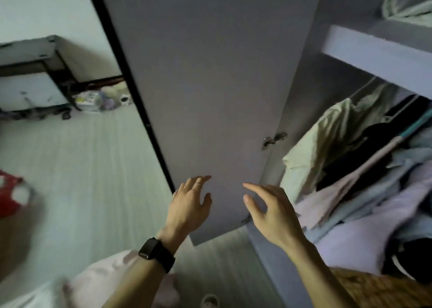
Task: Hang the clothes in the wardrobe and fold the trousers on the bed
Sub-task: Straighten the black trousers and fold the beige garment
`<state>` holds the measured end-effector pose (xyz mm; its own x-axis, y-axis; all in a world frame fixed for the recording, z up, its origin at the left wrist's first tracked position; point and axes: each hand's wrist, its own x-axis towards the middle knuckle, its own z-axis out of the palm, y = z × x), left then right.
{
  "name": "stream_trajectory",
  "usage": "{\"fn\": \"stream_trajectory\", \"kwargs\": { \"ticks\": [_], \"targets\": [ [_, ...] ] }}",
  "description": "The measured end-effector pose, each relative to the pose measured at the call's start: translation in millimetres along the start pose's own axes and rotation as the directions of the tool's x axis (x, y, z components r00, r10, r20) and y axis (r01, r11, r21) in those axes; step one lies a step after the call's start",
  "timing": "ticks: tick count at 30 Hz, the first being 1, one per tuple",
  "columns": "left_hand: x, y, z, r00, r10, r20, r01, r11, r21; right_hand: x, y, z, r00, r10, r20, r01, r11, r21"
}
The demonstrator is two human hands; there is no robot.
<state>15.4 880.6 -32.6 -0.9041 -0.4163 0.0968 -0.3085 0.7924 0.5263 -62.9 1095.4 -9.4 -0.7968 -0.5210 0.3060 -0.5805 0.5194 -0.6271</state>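
Grey wardrobe door (210,97) stands swung open. Near its lower edge the left hand (190,205) and right hand (273,212) are raised, fingers loosely spread, holding nothing. Clothes (350,156) hang crowded beneath the shelf (374,55) at right.

Pretty clearly someone's bedroom at home. There's a grey wardrobe (301,78) with its door (210,97) swung open on a metal hinge (274,139), and clothes (327,144) crammed along the rail (364,88) in a messy mix of pale, lilac and black. The shelf (374,55) above has some light bundled fabric (406,1) on it. Pale wood-look floor (81,167), plain white wall, a small table (30,50) with dark legs against it, and random household clutter (100,99) dumped on the floor beside that. Lived-in, not a shop.
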Motion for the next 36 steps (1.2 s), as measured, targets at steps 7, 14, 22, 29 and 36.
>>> {"fn": "stream_trajectory", "kwargs": {
  "ticks": [7,14,22,29,36],
  "targets": [
    [-115,-111,-27,0.886,-0.447,-0.119,0.446,0.894,-0.039,1,-55,107,0.853,-0.215,0.475,0.196,0.976,0.092],
    [-165,-201,-76,0.694,-0.686,-0.219,0.686,0.723,-0.088,23,-149,212,0.629,-0.377,0.68,0.352,0.918,0.183],
    [-171,-316,-154,0.534,-0.787,-0.309,0.784,0.598,-0.168,83,-269,333,0.496,-0.466,0.732,0.448,0.86,0.244],
    [-162,-399,-233,0.443,-0.8,-0.403,0.825,0.54,-0.164,142,-369,423,0.476,-0.544,0.691,0.482,0.818,0.312],
    [-177,-495,-305,0.25,-0.831,-0.498,0.892,0.398,-0.216,180,-468,541,0.322,-0.636,0.701,0.512,0.74,0.436]
  ]
}}
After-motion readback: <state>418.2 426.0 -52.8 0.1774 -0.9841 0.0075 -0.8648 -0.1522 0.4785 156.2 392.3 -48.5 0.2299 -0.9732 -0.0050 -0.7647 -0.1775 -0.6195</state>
